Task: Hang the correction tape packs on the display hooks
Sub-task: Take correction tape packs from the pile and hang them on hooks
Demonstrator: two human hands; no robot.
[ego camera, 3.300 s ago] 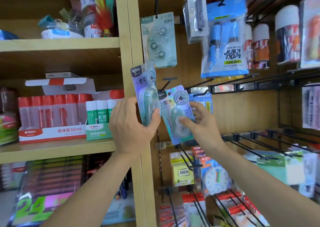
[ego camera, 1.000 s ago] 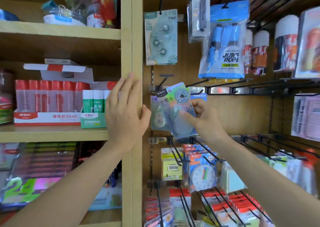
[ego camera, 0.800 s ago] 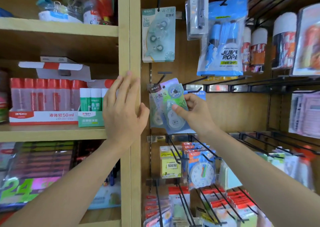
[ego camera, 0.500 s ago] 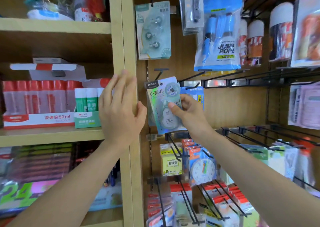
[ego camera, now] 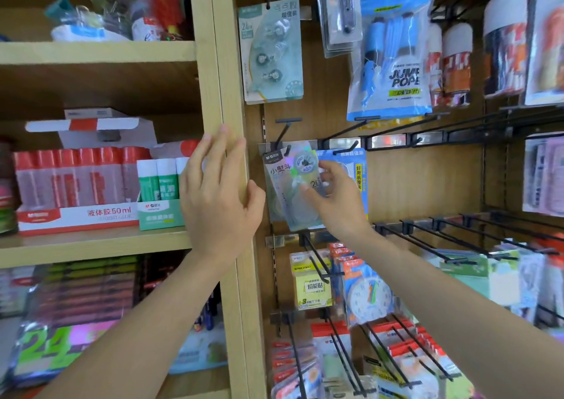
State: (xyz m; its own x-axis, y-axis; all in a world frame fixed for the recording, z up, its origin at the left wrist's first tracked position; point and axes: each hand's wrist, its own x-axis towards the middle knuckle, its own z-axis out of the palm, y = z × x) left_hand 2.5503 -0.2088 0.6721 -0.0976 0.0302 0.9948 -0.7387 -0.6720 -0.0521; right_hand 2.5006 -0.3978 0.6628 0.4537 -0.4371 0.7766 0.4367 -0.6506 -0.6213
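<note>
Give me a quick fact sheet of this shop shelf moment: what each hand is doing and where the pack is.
Left hand: flat, fingers straight, on the wooden upright
Right hand: pinches the correction tape pack
Pack: top edge up at the black hook; threaded or not, cannot tell
Behind it: blue pack, hanging
Above: jump rope bag

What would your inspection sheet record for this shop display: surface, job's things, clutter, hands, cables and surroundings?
Surface: wooden back panel fitted with black display hooks.
Job's things: holographic correction tape pack, its top at a hook; whether it is threaded on cannot be told.
Clutter: nothing seen.
Hands: left hand flat against the wooden upright; right hand pinches the pack.
Cables: nothing seen.
Surroundings: glue box on the left shelf; jump rope pack hanging above.
</note>
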